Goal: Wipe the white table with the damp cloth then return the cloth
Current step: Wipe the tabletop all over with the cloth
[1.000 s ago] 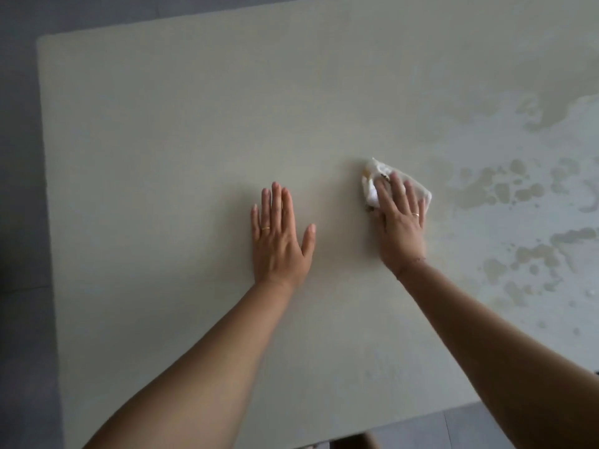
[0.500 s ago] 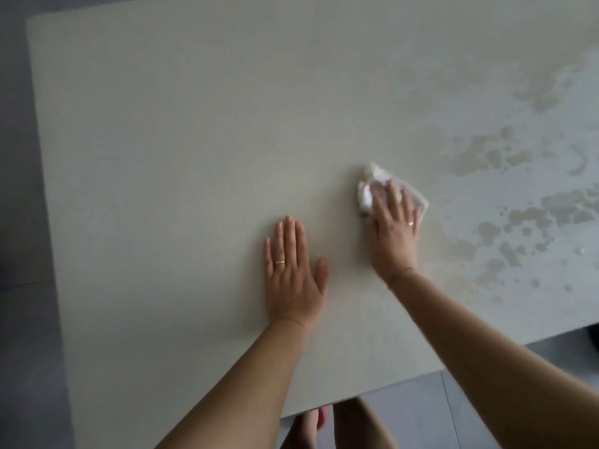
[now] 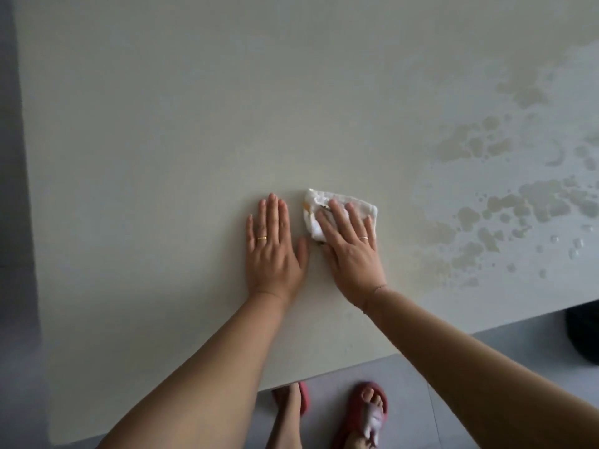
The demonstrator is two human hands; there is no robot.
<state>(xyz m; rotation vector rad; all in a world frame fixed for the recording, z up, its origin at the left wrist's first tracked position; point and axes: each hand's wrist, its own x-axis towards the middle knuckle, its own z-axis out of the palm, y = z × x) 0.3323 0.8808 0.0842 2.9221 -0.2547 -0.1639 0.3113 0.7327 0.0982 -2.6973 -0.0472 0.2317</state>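
The left hand [image 3: 272, 251] lies flat on the table [image 3: 162, 140], near its front edge. The right hand [image 3: 351, 254] lies just beside it to the right, fingers on the cloth [image 3: 316, 204], which lies on the table. Wet patches [image 3: 518, 202] lie further right. Slippers [image 3: 369, 413] stand on the floor [image 3: 518, 348] before the front edge.

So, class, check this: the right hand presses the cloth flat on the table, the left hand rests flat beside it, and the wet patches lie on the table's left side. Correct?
No. The head view shows the wet patches on the right side of the table, not the left. The rest stands: right hand pressing the cloth flat, left hand flat beside it.
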